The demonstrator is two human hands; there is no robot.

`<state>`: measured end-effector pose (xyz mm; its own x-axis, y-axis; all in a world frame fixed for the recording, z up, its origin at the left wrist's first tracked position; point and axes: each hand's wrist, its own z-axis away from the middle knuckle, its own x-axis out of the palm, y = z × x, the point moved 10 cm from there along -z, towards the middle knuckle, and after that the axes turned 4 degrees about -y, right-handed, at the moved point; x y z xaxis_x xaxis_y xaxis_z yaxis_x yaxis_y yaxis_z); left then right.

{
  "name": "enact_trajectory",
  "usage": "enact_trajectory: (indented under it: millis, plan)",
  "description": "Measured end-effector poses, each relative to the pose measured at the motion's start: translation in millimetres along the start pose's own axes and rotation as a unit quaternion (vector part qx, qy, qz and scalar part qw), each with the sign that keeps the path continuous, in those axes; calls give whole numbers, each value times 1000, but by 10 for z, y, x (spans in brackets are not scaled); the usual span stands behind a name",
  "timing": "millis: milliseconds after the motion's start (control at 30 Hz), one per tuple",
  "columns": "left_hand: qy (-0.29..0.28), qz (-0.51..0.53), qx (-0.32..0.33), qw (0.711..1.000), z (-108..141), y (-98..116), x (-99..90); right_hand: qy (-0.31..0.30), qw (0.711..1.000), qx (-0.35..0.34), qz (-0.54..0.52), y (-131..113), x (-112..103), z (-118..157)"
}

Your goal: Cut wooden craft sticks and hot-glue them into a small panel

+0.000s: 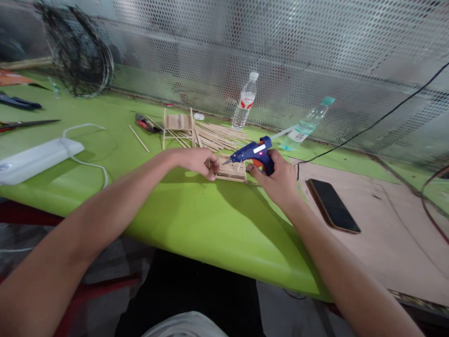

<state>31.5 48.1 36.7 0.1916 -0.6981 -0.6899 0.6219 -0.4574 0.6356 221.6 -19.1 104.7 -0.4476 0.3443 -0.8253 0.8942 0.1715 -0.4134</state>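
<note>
Blue plastic glue gun (pixel 253 152), nozzle pointing left, gripped by right hand (pixel 280 178); left hand's (pixel 201 162) fingers curled.

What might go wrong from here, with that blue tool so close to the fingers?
The tip of the blue glue gun in the right hand points toward the left hand; if it is hot, a small slip might burn a finger. The black cord runs near the teal-capped bottle, so a tug on it might knock that over. Loose sticks lie just behind the stick panel and might get nudged into fresh glue.
</note>
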Motion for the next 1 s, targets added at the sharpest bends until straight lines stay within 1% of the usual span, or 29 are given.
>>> enact_trajectory:
  millis: [100, 267, 433, 567, 1000]
  plan:
    - [6, 9, 6, 1000, -11, -5, 1, -2, 1000, 2, 2, 0, 7, -1]
    - [-2, 28, 15, 999, -19, -6, 27, -4, 1000, -2, -1, 11, 27, -8]
    - [0, 17, 23, 1000, -20, 2, 26, -9, 1000, -2, -3, 5, 30, -5]
    - [3, 9, 17, 1000, -21, -7, 23, -10, 1000, 2, 1, -11, 22, -1]
    - [-2, -8, 15, 1000, 28, 100, 29, -4, 1000, -8, 1, -2, 35, -11]
